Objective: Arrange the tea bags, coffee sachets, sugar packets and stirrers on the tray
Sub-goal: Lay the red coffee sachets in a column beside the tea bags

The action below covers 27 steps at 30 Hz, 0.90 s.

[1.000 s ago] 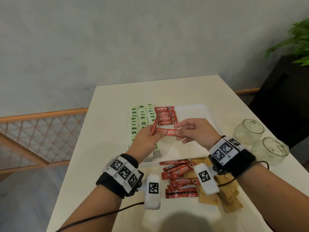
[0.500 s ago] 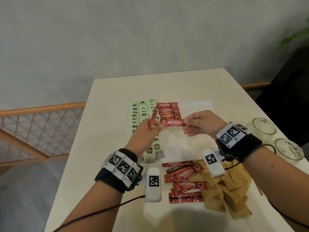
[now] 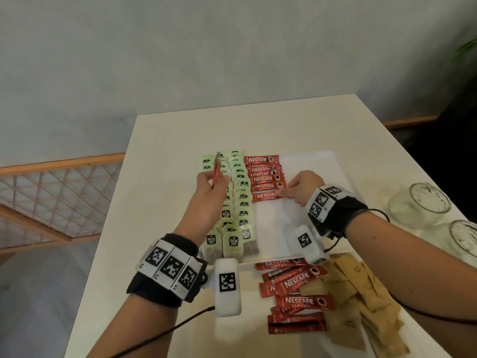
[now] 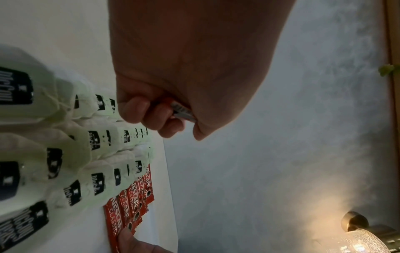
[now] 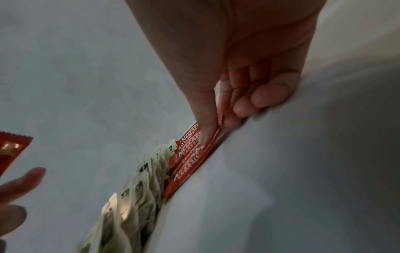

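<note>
A white tray (image 3: 322, 164) holds columns of green-tagged tea bags (image 3: 240, 202) on its left and a column of red coffee sachets (image 3: 263, 174) beside them. My right hand (image 3: 299, 187) pinches the right end of the nearest sachet (image 3: 265, 197), laid flat on the tray below the others; in the right wrist view thumb and fingers (image 5: 229, 119) clamp its edge. My left hand (image 3: 209, 187) hovers over the tea bags and grips more red sachets (image 3: 216, 171) upright; in the left wrist view the fingers (image 4: 155, 113) curl round them.
Loose red sachets (image 3: 296, 298) and brown sugar packets (image 3: 361, 303) lie in a heap on the white table (image 3: 167, 151) in front of the tray. Two glass jars (image 3: 426, 205) stand at the right. A wall and a wooden lattice rail (image 3: 51, 192) are to the left.
My right hand has carried the sachet down and laid it on the tray below the column. My left hand moved left and away over the tea bags.
</note>
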Each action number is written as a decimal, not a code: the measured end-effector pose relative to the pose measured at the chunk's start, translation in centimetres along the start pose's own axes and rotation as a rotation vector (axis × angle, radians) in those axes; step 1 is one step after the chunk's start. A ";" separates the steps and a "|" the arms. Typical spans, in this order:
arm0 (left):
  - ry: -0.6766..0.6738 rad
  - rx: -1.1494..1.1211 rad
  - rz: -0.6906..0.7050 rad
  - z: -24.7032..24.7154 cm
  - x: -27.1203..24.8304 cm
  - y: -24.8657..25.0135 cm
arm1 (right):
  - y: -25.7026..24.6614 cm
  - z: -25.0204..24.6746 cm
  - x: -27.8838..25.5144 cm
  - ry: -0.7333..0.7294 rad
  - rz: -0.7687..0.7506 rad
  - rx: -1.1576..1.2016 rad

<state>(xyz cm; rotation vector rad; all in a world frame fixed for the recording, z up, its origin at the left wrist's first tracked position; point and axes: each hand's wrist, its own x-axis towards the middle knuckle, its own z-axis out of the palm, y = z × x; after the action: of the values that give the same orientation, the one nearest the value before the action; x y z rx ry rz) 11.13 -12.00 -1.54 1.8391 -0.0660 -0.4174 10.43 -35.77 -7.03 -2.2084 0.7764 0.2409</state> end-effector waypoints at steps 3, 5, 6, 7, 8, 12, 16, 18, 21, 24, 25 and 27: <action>0.009 -0.059 -0.011 -0.3 0.5 -0.3 | -0.5 0.1 0.6 0.015 0.002 -0.025; 0.003 -0.049 -0.025 -0.4 0.5 -0.4 | -0.6 0.1 0.8 0.016 0.002 -0.040; -0.006 -0.036 -0.026 -0.4 0.5 -0.4 | -0.7 0.1 1.0 0.010 0.001 -0.045; -0.019 -0.019 -0.027 -0.4 0.4 -0.4 | -0.7 0.1 1.0 0.001 -0.001 -0.049; -0.039 -0.008 -0.030 -0.4 0.3 -0.4 | -0.8 0.0 1.1 -0.008 -0.004 -0.051; -0.185 -0.064 -0.090 -0.2 -0.5 -0.4 | -1.1 -0.9 0.5 -0.015 -0.022 -0.120; -0.369 -0.072 -0.143 0.3 -1.4 -0.5 | -0.5 -1.7 -1.4 0.058 -0.125 0.064; -0.429 -0.033 -0.137 0.9 -1.9 -0.5 | -0.4 -2.1 -3.2 0.009 -0.216 0.243; -0.493 -0.006 -0.152 2.1 -2.7 -0.3 | -0.7 -2.3 -6.3 -0.159 -0.311 0.410; -0.531 0.040 -0.138 3.2 -3.4 0.1 | -0.4 -2.2 -8.2 -0.270 -0.347 0.464; -0.530 0.059 -0.123 3.4 -3.6 0.2 | -0.3 -2.2 -8.7 -0.277 -0.341 0.468; -0.497 0.164 -0.073 3.7 -3.9 0.6 | -0.3 -2.3 -9.6 -0.272 -0.310 0.466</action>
<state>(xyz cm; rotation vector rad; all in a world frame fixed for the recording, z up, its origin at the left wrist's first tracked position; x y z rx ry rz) 6.39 -14.58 -0.93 1.8620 -0.3821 -0.9366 2.82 -32.89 -1.50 -1.7727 0.2948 0.1789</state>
